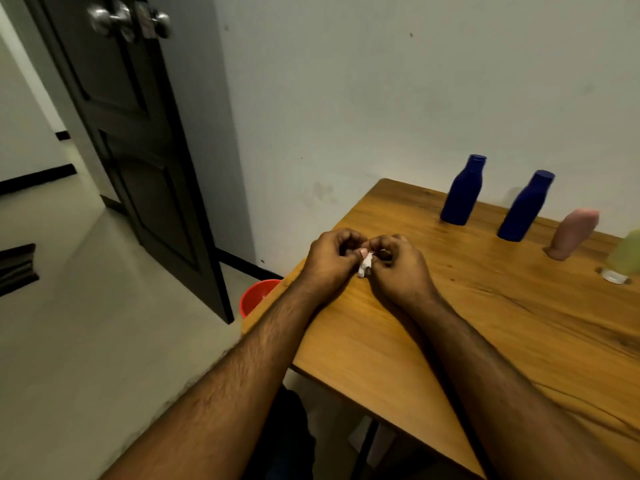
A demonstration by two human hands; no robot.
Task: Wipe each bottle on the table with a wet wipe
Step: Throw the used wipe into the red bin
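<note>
White and crumpled small, the wet wipe (365, 266) sits pinched between both hands just above the near-left part of the wooden table (450, 323); the left hand (330, 258) and right hand (398, 268) each curl fingers and thumb onto it, seemingly teasing it open. From the wipe, the bottles stand away to the right and farther back, along the table's wall side, all upright with their long axes vertical. Counted outward from the wipe: one dark blue bottle (462, 192), a second dark blue bottle (524, 207), one pink bottle (573, 233), and one pale yellow-green bottle (625, 258) cut by the frame edge — four bottles, one wipe. I judge the right hand nearer the row, with the first blue bottle the closest. Beyond the table's left edge, below the wipe, a red bucket (258, 296) shows on the floor
</note>
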